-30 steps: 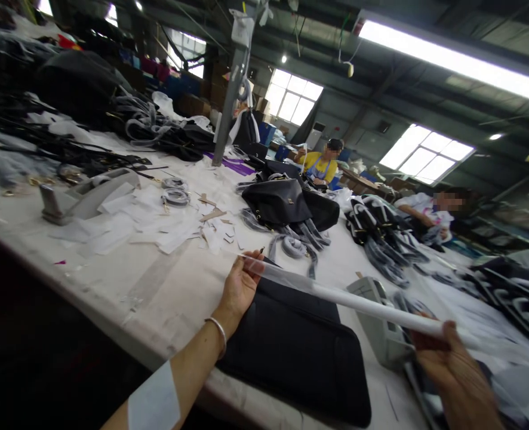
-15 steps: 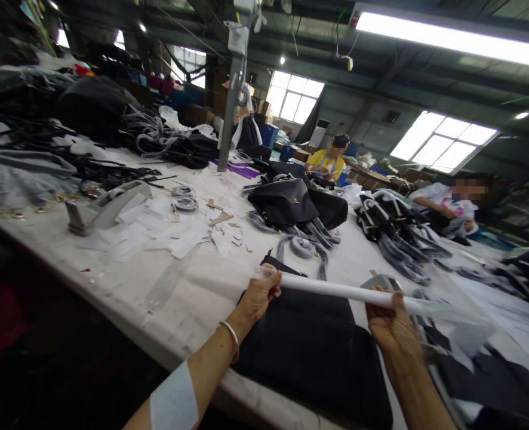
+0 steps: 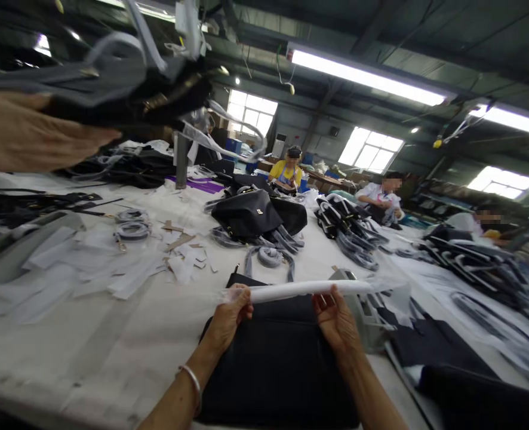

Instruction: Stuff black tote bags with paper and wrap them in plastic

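A long white wrapped roll (image 3: pixel 286 291) is stretched between my hands above a black bag (image 3: pixel 273 364) lying flat on the table. My left hand (image 3: pixel 234 313) pinches its left end, with clear film poking out past the fingers. Toward the right end, my right hand (image 3: pixel 334 313) grips the roll from below between thumb and fingers. Loose thin wrapping (image 3: pixel 399 298) trails off beyond it. Just behind the bag lies a coiled, plastic-wrapped strap (image 3: pixel 270 257).
Another person's hand (image 3: pixel 36 131) carries a black bag (image 3: pixel 125 89) in from the upper left. White paper strips (image 3: pixel 89 257) lie left on the table (image 3: pixel 157 340). A grey tape dispenser (image 3: pixel 369 322) stands right. Black bags (image 3: pixel 255 212) are piled behind; several people sit farther back.
The view has turned right. Another person's hand with a black bag has come in at upper left. My hands still hold the roll, now more level and closer together.
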Tool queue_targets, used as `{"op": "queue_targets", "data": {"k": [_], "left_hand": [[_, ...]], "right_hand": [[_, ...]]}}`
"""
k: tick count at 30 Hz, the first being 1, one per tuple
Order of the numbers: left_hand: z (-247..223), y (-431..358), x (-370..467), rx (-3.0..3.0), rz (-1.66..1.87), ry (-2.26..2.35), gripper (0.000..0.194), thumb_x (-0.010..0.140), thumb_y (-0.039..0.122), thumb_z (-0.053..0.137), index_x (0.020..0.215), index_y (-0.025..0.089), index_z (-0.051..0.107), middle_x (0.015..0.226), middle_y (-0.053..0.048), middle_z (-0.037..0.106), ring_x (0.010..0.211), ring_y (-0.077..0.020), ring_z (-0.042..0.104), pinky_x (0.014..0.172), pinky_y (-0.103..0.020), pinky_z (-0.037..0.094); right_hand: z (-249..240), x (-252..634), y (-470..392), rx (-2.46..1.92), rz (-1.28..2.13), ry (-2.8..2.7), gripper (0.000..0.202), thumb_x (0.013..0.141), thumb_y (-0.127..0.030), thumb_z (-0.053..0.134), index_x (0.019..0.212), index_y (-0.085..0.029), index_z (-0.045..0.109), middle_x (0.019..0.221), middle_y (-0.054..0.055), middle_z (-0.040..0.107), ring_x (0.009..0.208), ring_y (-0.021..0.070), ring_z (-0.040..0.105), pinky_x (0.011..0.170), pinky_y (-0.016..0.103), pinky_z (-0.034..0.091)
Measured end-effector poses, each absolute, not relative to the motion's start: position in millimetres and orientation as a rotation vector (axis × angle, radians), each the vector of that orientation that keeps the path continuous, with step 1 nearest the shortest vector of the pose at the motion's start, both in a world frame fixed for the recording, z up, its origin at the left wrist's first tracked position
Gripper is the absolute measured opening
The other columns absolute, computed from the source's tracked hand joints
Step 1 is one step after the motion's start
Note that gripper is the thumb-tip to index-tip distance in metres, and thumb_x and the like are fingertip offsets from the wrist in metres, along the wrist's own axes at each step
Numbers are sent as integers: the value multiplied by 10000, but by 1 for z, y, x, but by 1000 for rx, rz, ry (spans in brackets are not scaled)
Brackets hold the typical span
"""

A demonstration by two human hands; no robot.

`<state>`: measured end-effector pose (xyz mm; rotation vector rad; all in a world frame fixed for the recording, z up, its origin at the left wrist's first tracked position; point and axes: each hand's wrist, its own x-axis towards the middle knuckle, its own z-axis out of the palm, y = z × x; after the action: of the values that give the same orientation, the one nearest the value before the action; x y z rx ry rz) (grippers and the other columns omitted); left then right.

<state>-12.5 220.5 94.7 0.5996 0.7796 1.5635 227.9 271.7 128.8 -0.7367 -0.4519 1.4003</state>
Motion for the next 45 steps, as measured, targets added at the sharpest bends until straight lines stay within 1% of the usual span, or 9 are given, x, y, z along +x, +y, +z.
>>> {"op": "queue_targets", "data": {"k": [4,8,10,18,25,30,37,42,45], "left_hand": [[92,222,-9,609,1671,805,448,622,444,854,733,177,513,533,94,440,414,-36,395,371,-141,329],[90,222,-6,645,1693,824,444,674,500,806,782,200,497,533,104,456,338,-20,299,301,-140,260],[90,222,-8,590,1711,805,455,671,496,811,799,206,486,536,104,472,331,-18,287,292,-135,237],[94,224,-16,281,1773,593,533,570,472,891,845,143,575,657,37,585,539,-75,536,504,-202,490],[89,226,-13,218,1824,565,427,541,315,923,714,139,574,552,86,480,450,-29,390,434,-168,400],[91,226,-19,106,1862,519,419,536,277,919,802,124,634,597,65,523,475,-30,429,473,-173,419],[92,226,-29,-16,2017,532,287,666,299,836,786,127,640,618,50,546,476,-36,444,503,-183,422],[94,225,-54,-81,2200,626,201,734,253,784,785,136,629,731,17,629,631,-66,579,609,-175,466],[95,218,-88,-125,2270,686,121,799,179,710,753,133,608,647,33,593,527,-48,526,533,-158,426]], "right_hand": [[129,224,266,-723,1459,-483,363,631,-273,887,897,-216,647,839,-43,729,766,152,700,690,301,622],[132,218,261,-823,1521,-551,476,629,-348,891,1001,-161,662,969,63,744,787,198,709,651,334,624],[133,214,260,-860,1528,-555,478,593,-322,911,968,-145,672,939,68,746,779,204,710,642,330,625],[127,206,261,-856,1478,-587,384,555,-236,918,869,-163,710,916,37,750,852,192,712,750,291,621],[126,214,262,-909,1471,-572,346,565,-215,900,854,-176,714,938,42,749,882,193,711,775,303,623],[126,223,264,-938,1439,-545,344,577,-208,884,873,-186,709,974,46,743,915,192,705,786,299,619],[103,219,259,-962,1369,-538,374,565,-239,893,886,-200,703,996,23,735,976,185,685,994,358,530],[88,214,255,-1011,1346,-659,408,553,-283,909,897,-185,711,981,30,735,951,185,686,967,340,547],[84,214,256,-1040,1348,-697,408,545,-307,914,879,-178,717,977,39,734,937,203,690,914,333,583]]}}
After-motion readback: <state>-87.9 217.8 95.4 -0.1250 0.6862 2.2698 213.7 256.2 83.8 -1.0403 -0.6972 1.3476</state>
